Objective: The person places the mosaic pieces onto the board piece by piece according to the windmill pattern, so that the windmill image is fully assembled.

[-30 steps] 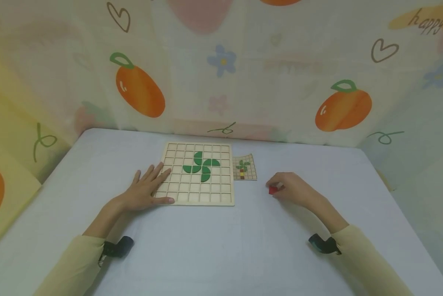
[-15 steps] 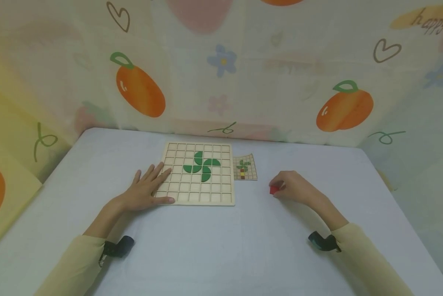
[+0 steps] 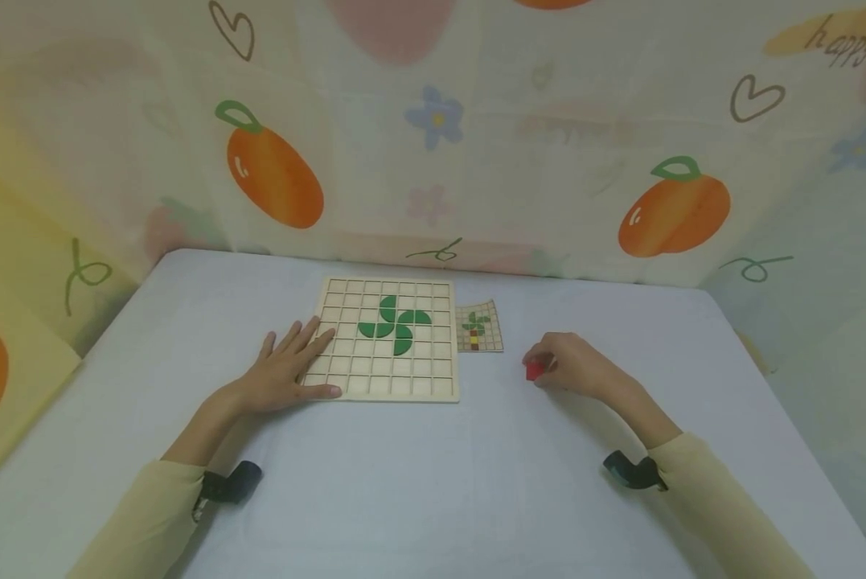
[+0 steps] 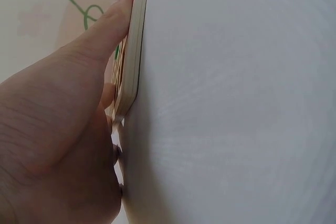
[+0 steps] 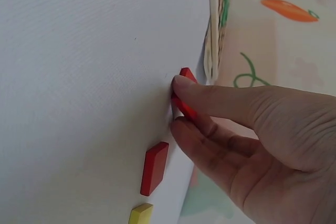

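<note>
In the head view my left hand [image 3: 284,374] lies with fingers spread on the left front corner of a pale wooden grid board [image 3: 425,388]. Its thumb reaches along the board's front edge, which the left wrist view also shows. Several green rounded tiles [image 3: 402,341] form a pinwheel on the board. To the right of the board, my right hand [image 3: 570,366] pinches a small red tile [image 5: 185,107] between thumb and fingers, close to the table. Another red tile [image 5: 155,169] and a yellow tile [image 5: 140,214] lie near that hand in the right wrist view; the hand hides them from the head view.
A small pattern card [image 3: 492,338] lies against the board's right edge, printed with a green pinwheel and a red and yellow stem. White cloth [image 3: 433,482] covers the table. A printed curtain [image 3: 534,177] hangs behind it.
My right hand shifts very slightly right, then back left, with the red tile kept between its fingers. The left hand, the board and the card stay in place.
</note>
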`<control>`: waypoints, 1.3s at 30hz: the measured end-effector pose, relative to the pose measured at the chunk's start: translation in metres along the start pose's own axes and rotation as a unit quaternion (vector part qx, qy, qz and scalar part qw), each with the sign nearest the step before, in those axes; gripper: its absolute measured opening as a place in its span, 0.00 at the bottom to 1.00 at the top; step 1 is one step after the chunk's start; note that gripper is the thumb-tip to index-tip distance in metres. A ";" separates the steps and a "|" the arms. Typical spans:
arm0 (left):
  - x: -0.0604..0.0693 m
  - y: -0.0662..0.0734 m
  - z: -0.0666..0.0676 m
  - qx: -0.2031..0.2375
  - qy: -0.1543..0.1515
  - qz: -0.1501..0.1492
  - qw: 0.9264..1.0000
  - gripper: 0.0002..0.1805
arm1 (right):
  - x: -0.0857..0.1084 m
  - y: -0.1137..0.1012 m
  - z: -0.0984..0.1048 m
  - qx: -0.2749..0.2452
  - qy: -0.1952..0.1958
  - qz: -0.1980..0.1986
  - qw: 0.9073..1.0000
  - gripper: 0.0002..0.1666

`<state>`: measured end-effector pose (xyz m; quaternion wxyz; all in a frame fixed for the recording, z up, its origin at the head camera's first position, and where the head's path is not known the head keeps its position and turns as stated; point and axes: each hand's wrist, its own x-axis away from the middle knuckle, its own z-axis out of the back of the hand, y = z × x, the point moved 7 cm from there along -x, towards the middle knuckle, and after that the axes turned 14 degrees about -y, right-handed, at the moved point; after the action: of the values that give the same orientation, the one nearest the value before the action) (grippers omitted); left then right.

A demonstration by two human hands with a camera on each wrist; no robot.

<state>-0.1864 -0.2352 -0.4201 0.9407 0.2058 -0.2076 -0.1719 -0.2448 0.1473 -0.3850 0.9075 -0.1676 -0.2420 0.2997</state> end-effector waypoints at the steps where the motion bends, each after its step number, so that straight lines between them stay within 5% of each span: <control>1: -0.001 0.000 0.000 -0.001 0.000 0.000 1.000 0.56 | 0.000 0.001 0.000 -0.004 -0.001 -0.002 1.000 0.15; 11: 0.001 0.001 0.000 0.011 0.009 -0.004 1.000 0.55 | -0.002 -0.002 0.004 -0.053 -0.004 -0.016 0.998 0.09; 27: 0.000 0.001 -0.001 0.003 -0.002 -0.001 1.000 0.56 | -0.013 -0.014 0.019 -0.045 0.116 0.040 0.991 0.08; 39: -0.001 -0.001 -0.001 0.001 -0.005 0.003 1.000 0.57 | -0.029 -0.039 0.023 -0.055 0.126 0.065 0.988 0.08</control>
<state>-0.1874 -0.2351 -0.4214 0.9399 0.2056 -0.2133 -0.1697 -0.2596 0.1027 -0.3588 0.8989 -0.2692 -0.1302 0.3202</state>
